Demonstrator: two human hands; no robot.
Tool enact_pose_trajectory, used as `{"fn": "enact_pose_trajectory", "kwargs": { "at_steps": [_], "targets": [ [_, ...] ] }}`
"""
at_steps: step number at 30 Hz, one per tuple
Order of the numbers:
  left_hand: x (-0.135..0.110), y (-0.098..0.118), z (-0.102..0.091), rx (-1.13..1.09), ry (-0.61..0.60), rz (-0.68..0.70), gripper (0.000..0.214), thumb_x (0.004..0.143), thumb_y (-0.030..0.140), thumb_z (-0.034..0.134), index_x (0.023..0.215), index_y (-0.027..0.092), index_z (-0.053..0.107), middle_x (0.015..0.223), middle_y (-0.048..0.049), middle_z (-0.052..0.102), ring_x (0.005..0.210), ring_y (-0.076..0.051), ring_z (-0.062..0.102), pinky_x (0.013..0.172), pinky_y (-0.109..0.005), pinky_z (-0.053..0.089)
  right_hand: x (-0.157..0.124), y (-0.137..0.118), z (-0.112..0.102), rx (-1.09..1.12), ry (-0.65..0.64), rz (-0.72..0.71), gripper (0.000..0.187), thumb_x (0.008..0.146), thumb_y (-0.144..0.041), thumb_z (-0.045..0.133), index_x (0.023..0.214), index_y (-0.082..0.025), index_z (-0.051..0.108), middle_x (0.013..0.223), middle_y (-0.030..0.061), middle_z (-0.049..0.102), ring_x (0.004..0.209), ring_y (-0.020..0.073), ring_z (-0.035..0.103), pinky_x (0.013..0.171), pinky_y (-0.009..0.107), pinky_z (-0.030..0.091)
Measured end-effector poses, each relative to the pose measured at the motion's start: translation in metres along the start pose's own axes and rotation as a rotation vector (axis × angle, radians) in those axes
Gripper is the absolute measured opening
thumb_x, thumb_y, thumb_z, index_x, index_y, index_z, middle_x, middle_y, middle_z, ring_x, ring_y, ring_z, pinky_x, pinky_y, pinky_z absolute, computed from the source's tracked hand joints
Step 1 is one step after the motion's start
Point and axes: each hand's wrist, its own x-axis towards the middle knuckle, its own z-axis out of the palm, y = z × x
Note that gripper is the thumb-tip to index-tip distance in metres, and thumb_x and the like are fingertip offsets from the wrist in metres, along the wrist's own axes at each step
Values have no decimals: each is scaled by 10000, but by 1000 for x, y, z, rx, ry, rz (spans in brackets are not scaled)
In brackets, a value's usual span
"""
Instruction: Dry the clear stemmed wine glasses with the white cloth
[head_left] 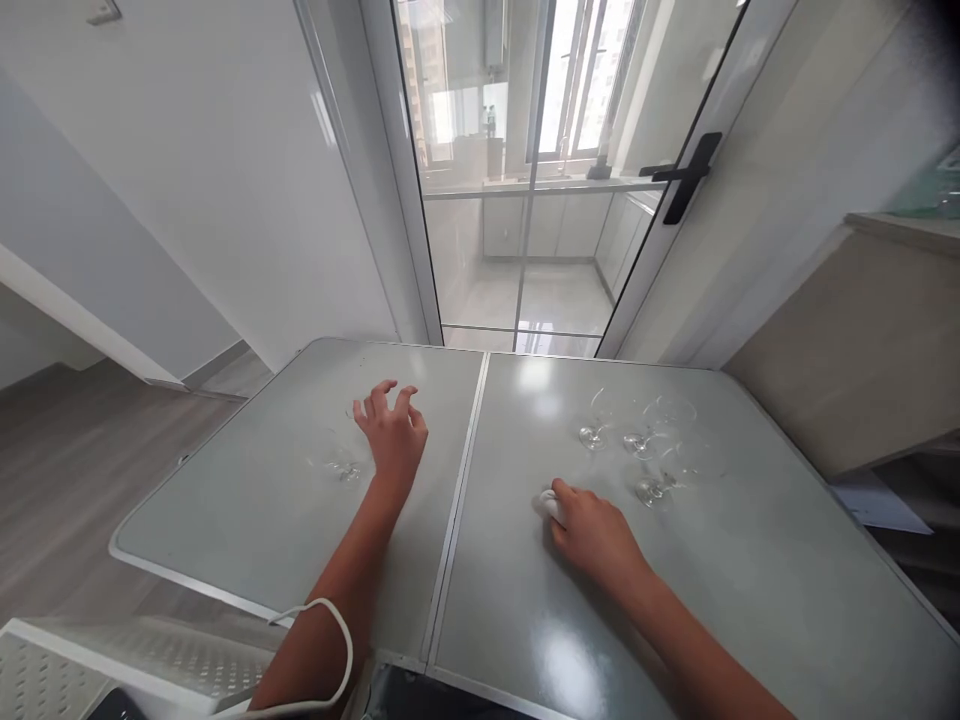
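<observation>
My left hand (391, 432) is raised at the left half of the table, with its fingers curved and spread apart. Nothing visible is in it. Just beside it, to the lower left, is a clear stemmed glass (345, 470), faint against the grey top. On the right half, my right hand (592, 525) is closed around a small white object (551, 504), largely covered by the fingers; its kind does not show. Beyond that hand are several clear stemmed glasses, among them one glass (592, 436), another glass (637, 443) and a nearer glass (652, 490).
The grey folding table (495, 580) has a metal seam down its middle. A glass door (525, 230) with a black handle (690, 178) stands behind it. A white perforated seat (180, 660) is at lower left, with a white cable (346, 640) across my left forearm.
</observation>
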Motion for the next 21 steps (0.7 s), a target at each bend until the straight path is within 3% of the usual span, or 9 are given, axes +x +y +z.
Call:
{"fn": "enact_pose_trajectory", "kwargs": {
  "at_steps": [3, 7, 13, 15, 17, 21],
  "targets": [
    [2, -8, 2, 20, -54, -34, 443, 792, -44, 479, 1050, 217, 727, 1249, -164, 597, 1090, -322, 570, 985, -558, 381, 1, -1, 0, 11, -6, -3, 153, 873, -119, 534, 986, -201, 596, 904, 70, 732, 796, 235, 700, 597, 306, 206],
    [4, -14, 1, -10, -101, -18, 500, 727, -92, 436, 973, 220, 739, 1165, -154, 599, 995, -305, 546, 879, -491, 406, 0, 0, -1, 16, -11, -9, 149, 876, -125, 521, 979, -201, 597, 913, 71, 728, 787, 225, 683, 592, 305, 208],
    [4, 5, -7, -148, -120, 88, 532, 710, -116, 410, 941, 229, 743, 1124, -124, 578, 895, -263, 514, 825, -437, 443, 1, 1, -1, 84, 20, -9, 199, 867, -133, 510, 1014, -204, 624, 909, 61, 731, 780, 221, 682, 609, 298, 250],
    [-1, 19, -10, -221, -126, 141, 510, 748, -108, 405, 922, 230, 746, 1131, -121, 585, 907, -257, 526, 826, -432, 470, 3, 2, 0, 168, 69, -41, 328, 861, -136, 519, 1160, -211, 632, 988, 63, 744, 841, 232, 692, 646, 288, 308],
    [-11, 33, -13, -313, -155, 229, 482, 813, -83, 409, 912, 242, 750, 1142, -113, 605, 928, -249, 550, 849, -435, 498, 5, 2, 0, 292, 125, -95, 557, 847, -139, 546, 1397, -224, 542, 1060, 63, 747, 902, 237, 694, 713, 280, 376],
    [-46, 61, -21, -532, -195, 459, 329, 921, 58, 544, 1018, 287, 758, 1132, -94, 685, 1009, -249, 636, 901, -440, 566, 8, -1, 1, 609, 169, -199, 845, 835, -156, 589, 1618, -238, 281, 880, -10, 724, 773, 190, 674, 753, 259, 459]
  ]
}}
